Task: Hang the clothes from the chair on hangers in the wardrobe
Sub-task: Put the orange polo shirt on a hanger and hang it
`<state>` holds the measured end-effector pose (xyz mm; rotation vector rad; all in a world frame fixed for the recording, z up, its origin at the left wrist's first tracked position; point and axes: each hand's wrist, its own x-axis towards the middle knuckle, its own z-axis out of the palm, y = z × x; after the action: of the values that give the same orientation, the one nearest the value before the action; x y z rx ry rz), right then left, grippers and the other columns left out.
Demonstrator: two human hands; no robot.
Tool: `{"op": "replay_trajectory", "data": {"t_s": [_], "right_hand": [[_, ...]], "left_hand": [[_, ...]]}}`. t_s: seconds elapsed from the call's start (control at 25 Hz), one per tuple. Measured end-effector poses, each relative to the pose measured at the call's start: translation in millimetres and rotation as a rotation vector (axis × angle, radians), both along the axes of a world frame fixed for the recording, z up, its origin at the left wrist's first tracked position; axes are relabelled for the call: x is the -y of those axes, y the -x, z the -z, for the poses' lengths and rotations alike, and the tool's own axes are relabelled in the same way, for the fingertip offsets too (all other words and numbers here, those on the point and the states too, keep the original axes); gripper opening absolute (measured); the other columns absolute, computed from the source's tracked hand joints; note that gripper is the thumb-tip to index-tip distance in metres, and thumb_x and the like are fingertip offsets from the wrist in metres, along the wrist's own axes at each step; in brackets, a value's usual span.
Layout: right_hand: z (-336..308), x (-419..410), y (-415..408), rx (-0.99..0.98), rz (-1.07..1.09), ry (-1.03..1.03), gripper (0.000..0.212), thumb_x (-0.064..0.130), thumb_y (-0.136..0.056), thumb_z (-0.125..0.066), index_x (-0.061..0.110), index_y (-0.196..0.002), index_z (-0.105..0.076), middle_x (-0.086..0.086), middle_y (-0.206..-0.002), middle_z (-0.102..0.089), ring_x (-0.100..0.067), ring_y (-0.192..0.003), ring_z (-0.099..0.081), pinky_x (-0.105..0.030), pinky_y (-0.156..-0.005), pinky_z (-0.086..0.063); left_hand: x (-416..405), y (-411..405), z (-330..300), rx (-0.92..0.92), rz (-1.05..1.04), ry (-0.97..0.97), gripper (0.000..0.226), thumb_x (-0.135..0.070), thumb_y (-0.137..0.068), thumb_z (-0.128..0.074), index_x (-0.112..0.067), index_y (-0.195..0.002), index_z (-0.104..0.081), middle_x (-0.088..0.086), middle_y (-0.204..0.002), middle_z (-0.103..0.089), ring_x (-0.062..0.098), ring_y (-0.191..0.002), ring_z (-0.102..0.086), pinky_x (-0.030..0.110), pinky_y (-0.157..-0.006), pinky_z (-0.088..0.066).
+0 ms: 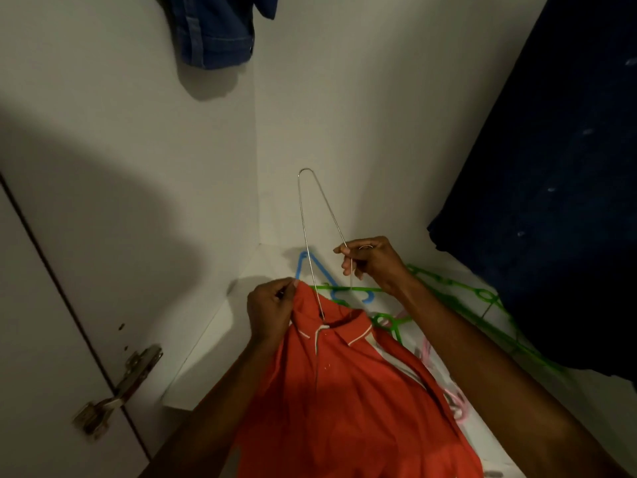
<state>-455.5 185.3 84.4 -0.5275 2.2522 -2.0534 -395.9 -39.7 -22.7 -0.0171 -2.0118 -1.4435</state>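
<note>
At the far left stands the white wardrobe door (51, 305), with a metal hinge (119, 391) low on its edge, and beside it the white inner wall of the wardrobe (193, 167), where the hem of a denim garment (217, 32) hangs at the top. Over the near left edge of the wardrobe shelf (206, 339) the left hand (270, 308) pinches the shoulder of an orange polo shirt (337, 401) with curled fingers, just left of the collar. The shirt lies lengthwise from the collar, which points toward the back corner of the shelf, down to the near edge of the view. A thin wire hanger (312, 215) has one end tucked inside the collar; its long axis runs up and away from the shirt, with the narrow bent tip pointing at the back wall. The right hand (372, 262) pinches the hanger's right-hand wire between thumb and fingers. Under the hands, on the shelf, lie a blue hanger (303, 260), green hangers (448, 298) and a pink hanger (455, 401). A dark blue garment (551, 201) hangs down over the right side of the shelf.
</note>
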Motion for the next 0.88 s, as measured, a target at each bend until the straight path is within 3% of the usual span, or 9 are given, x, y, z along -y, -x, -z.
{"op": "replay_trajectory", "data": {"t_s": [0.16, 0.32, 0.44, 0.52, 0.6, 0.68, 0.76, 0.8, 0.88], "right_hand": [[-20, -8, -4, -0.006, -0.082, -0.150, 0.013, 0.005, -0.089, -0.073, -0.002, -0.099, -0.079, -0.024, -0.070, -0.069, -0.027, -0.050, -0.062, -0.024, -0.042, -0.032], [-37, -23, -20, -0.084, -0.274, -0.298, 0.025, 0.013, -0.085, -0.081, 0.008, -0.110, -0.080, -0.021, -0.067, -0.070, -0.021, -0.047, -0.057, -0.026, -0.046, -0.033], [-42, -34, -29, -0.181, -0.303, -0.391, 0.036, 0.017, -0.086, -0.082, 0.017, -0.121, -0.076, -0.014, -0.067, -0.072, -0.028, -0.055, -0.050, -0.027, -0.049, -0.037], [-42, -39, -35, -0.215, -0.280, -0.423, 0.044, 0.019, -0.086, -0.081, 0.021, -0.128, -0.072, -0.010, -0.068, -0.073, -0.028, -0.060, -0.053, -0.030, -0.056, -0.042], [-39, -45, -41, -0.219, -0.263, -0.436, 0.046, 0.012, -0.088, -0.078, 0.015, -0.132, -0.069, 0.005, -0.069, -0.073, -0.012, -0.062, -0.059, -0.026, -0.064, -0.046], [-35, -51, -44, -0.195, -0.255, -0.476, 0.043, 0.006, -0.088, -0.077, 0.006, -0.131, -0.068, 0.014, -0.071, -0.074, 0.000, -0.059, -0.058, -0.016, -0.064, -0.045], [-32, -57, -47, -0.163, -0.265, -0.530, 0.039, 0.007, -0.088, -0.078, 0.005, -0.126, -0.071, 0.012, -0.068, -0.073, 0.000, -0.052, -0.051, -0.017, -0.055, -0.040], [-31, -59, -48, -0.156, -0.275, -0.550, 0.036, 0.009, -0.088, -0.079, 0.007, -0.124, -0.073, 0.009, -0.066, -0.072, -0.002, -0.050, -0.047, -0.020, -0.051, -0.037], [-30, -64, -49, -0.118, -0.279, -0.566, 0.033, 0.013, -0.088, -0.080, 0.014, -0.121, -0.076, -0.001, -0.068, -0.074, -0.008, -0.050, -0.049, -0.023, -0.049, -0.041]], "left_hand": [[4, 15, -46, -0.030, -0.019, -0.020, 0.013, -0.026, -0.088, -0.070, -0.021, -0.087, -0.082, -0.011, -0.077, -0.076, 0.006, -0.073, -0.072, 0.041, -0.074, -0.061], [15, 23, -73, -0.028, -0.001, -0.125, 0.017, -0.021, -0.091, -0.073, -0.023, -0.074, -0.077, -0.003, -0.070, -0.074, 0.016, -0.070, -0.073, 0.045, -0.071, -0.061], [22, 26, -80, -0.019, 0.074, -0.146, 0.008, -0.033, -0.086, -0.077, -0.025, -0.086, -0.080, -0.003, -0.080, -0.078, 0.017, -0.079, -0.076, 0.049, -0.079, -0.062], [24, 29, -82, 0.017, 0.164, -0.210, 0.010, -0.027, -0.085, -0.079, -0.021, -0.093, -0.081, 0.002, -0.082, -0.078, 0.021, -0.079, -0.076, 0.050, -0.081, -0.062], [25, 25, -83, 0.071, 0.288, -0.284, 0.025, -0.015, -0.087, -0.078, -0.025, -0.110, -0.079, 0.007, -0.077, -0.075, 0.022, -0.071, -0.070, 0.042, -0.079, -0.059], [23, 20, -79, 0.057, 0.307, -0.194, 0.046, -0.014, -0.091, -0.075, -0.036, -0.130, -0.069, 0.008, -0.073, -0.069, 0.017, -0.071, -0.063, 0.031, -0.075, -0.054], [18, 14, -76, -0.020, 0.219, -0.047, 0.053, -0.010, -0.093, -0.072, -0.035, -0.139, -0.062, 0.000, -0.085, -0.073, 0.006, -0.083, -0.067, 0.022, -0.073, -0.054], [15, 11, -75, -0.057, 0.180, -0.006, 0.053, -0.008, -0.093, -0.070, -0.033, -0.139, -0.062, -0.002, -0.091, -0.073, 0.004, -0.088, -0.068, 0.021, -0.071, -0.056], [12, 10, -75, -0.085, 0.129, 0.077, 0.046, -0.007, -0.096, -0.068, -0.030, -0.135, -0.065, -0.003, -0.096, -0.073, 0.012, -0.079, -0.068, 0.027, -0.065, -0.058]]}}
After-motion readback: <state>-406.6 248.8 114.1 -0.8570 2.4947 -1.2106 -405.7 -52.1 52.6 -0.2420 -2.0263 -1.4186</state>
